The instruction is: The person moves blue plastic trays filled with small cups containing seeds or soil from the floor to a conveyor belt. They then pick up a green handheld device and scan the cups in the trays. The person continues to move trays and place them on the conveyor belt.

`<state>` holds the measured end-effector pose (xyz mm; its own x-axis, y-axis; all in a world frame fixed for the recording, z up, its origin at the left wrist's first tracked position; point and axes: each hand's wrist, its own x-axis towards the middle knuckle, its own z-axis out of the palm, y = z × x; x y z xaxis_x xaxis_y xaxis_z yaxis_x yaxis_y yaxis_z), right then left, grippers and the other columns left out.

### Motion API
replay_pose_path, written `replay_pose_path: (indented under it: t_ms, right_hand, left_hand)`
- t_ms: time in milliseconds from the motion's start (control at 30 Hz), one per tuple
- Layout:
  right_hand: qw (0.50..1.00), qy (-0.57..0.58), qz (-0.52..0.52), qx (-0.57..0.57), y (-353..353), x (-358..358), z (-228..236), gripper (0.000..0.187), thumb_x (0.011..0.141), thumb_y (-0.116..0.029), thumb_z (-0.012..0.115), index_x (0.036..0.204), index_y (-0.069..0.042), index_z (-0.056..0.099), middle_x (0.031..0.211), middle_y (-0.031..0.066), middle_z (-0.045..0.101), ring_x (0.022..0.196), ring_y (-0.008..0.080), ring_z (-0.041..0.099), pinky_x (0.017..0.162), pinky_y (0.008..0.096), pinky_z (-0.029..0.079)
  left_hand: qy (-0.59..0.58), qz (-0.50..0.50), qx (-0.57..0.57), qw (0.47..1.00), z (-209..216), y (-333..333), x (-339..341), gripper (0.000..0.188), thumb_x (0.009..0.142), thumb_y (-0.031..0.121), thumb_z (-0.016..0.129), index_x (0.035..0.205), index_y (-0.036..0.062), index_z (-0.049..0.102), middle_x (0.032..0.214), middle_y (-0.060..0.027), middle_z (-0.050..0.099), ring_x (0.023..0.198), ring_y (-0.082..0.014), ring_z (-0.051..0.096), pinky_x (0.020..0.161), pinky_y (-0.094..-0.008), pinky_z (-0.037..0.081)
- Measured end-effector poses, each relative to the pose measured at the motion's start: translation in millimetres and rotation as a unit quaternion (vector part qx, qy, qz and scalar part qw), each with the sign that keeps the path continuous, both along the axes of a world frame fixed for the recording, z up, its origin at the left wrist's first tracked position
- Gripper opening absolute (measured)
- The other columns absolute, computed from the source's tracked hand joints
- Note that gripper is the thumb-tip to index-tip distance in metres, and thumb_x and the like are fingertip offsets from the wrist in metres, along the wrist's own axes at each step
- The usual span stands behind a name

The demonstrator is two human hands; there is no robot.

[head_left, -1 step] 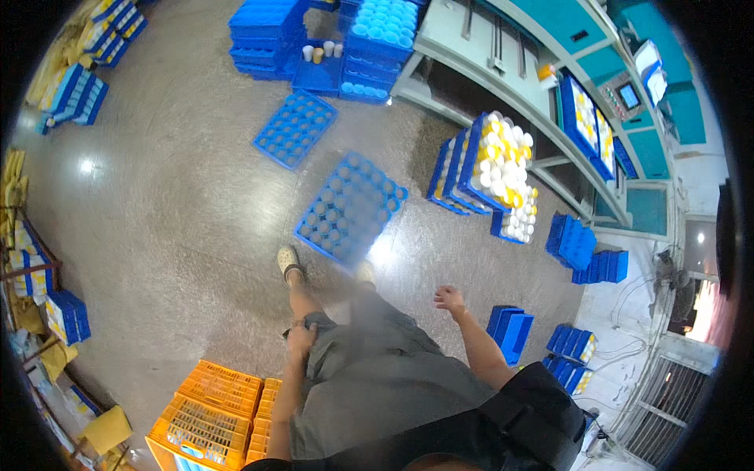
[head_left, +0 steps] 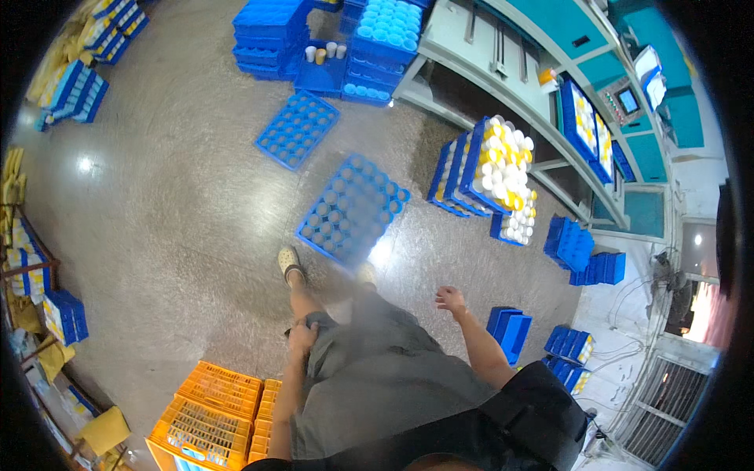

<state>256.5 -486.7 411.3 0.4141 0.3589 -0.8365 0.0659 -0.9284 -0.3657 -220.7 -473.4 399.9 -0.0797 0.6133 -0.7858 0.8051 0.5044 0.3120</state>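
My left hand (head_left: 301,336) is at the side of my grey shorts (head_left: 385,377), fingers curled against the cloth near the leg hem. To the right, my right hand (head_left: 450,300) hangs above the floor with bent fingers apart and nothing in it. Ahead of my feet lies a blue tray (head_left: 326,243) with rows of round cups; a blurred smear hides part of it. A second blue tray (head_left: 297,129) lies beyond it. Right of these, stacked blue crates (head_left: 449,179) carry white and yellow cups (head_left: 503,163).
Orange crates (head_left: 216,392) stand beside me at lower left. A teal and white machine (head_left: 534,102) runs along the far right. Blue tray stacks (head_left: 267,35) stand at the back. Blue bins (head_left: 510,334) sit right of my right arm. Loaded shelves (head_left: 39,259) line the left.
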Motion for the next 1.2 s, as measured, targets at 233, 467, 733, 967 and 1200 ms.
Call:
replay_pose_path:
  t_ms: [233, 467, 733, 967, 1200]
  right_hand:
    - [0.991, 0.046, 0.113, -0.046, 39.2, -133.9, 25.5, 0.045, 0.095, -0.031, 0.058, 0.127, 0.001, 0.054, 0.109, 0.0132, 0.064, 0.093, 0.0218, 0.064, 0.076, 0.0354, 0.056]
    - [0.969, 0.09, 0.224, -0.05, 79.6, -231.7, 44.8, 0.049, 0.096, -0.036, 0.057, 0.129, 0.0, 0.055, 0.114, 0.0121, 0.064, 0.098, 0.0193, 0.063, 0.082, 0.0342, 0.053]
    - [0.966, 0.01, 0.258, -0.01, 129.3, -275.9, 48.9, 0.047, 0.093, -0.035, 0.061, 0.124, -0.001, 0.06, 0.106, 0.0102, 0.068, 0.093, 0.0187, 0.064, 0.081, 0.0341, 0.052]
    - [0.943, -0.037, 0.331, -0.002, 174.1, -290.4, 74.2, 0.043, 0.092, -0.035, 0.061, 0.121, -0.003, 0.063, 0.104, 0.0117, 0.069, 0.091, 0.0206, 0.065, 0.079, 0.0359, 0.052]
    - [0.922, -0.1, 0.373, 0.037, 180.4, -272.2, 44.8, 0.041, 0.091, -0.037, 0.059, 0.121, -0.009, 0.065, 0.111, 0.0129, 0.068, 0.098, 0.0256, 0.065, 0.086, 0.0384, 0.051]
  left_hand:
    - [-0.063, 0.009, 0.031, 0.997, -17.6, 53.6, -107.5, 0.051, 0.09, 0.036, 0.059, 0.128, 0.0026, 0.056, 0.12, -0.0271, 0.06, 0.112, -0.0418, 0.057, 0.096, -0.0458, 0.046]
    - [-0.103, 0.04, -0.028, 0.994, -19.1, 73.4, -166.4, 0.051, 0.091, 0.033, 0.058, 0.128, -0.0022, 0.056, 0.122, -0.0276, 0.06, 0.115, -0.0417, 0.057, 0.098, -0.0438, 0.044]
    - [-0.09, 0.114, -0.059, 0.988, -3.1, 88.2, -200.0, 0.053, 0.091, 0.036, 0.056, 0.127, -0.0023, 0.057, 0.123, -0.0259, 0.06, 0.117, -0.04, 0.057, 0.099, -0.0424, 0.044]
    - [-0.127, 0.126, -0.019, 0.984, -25.8, 110.9, -201.6, 0.055, 0.09, 0.04, 0.058, 0.127, -0.0013, 0.058, 0.122, -0.0254, 0.061, 0.117, -0.039, 0.057, 0.099, -0.0427, 0.043]
    - [-0.187, 0.181, 0.046, 0.965, -64.6, 135.4, -214.4, 0.053, 0.088, 0.037, 0.062, 0.123, -0.0028, 0.061, 0.118, -0.0238, 0.064, 0.112, -0.0364, 0.062, 0.093, -0.0393, 0.047]
